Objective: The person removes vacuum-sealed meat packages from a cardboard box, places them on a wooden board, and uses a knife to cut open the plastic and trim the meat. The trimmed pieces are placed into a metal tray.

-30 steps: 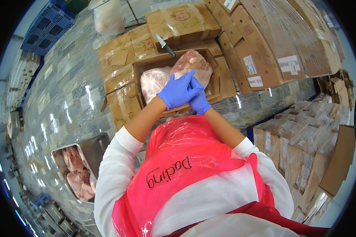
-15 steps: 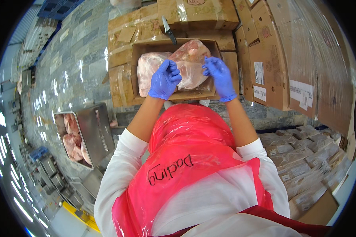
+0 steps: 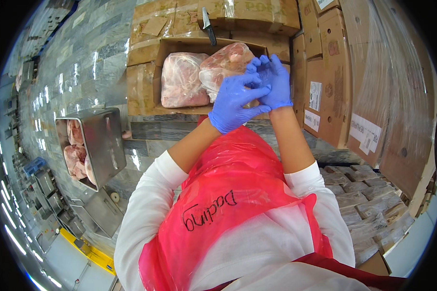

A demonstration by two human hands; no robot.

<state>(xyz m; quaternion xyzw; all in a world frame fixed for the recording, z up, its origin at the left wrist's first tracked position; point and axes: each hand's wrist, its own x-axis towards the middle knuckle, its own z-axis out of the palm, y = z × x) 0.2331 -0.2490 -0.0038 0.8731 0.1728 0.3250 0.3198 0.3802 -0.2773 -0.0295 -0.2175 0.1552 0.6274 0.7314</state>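
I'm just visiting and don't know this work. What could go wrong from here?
The bare-bladed knife lies at the far edge of the open box, its handle toward the opening; a bump might knock it in and pierce the wrapped meat.

The left grip and right grip partly cover that meat, so a tear there could go unnoticed.

The metal tub at left stands open, so something might fall in.

right meat piece point(image 3: 226, 58) partly hidden behind left hand point(image 3: 235, 103), upper carton point(image 3: 252, 22) cropped
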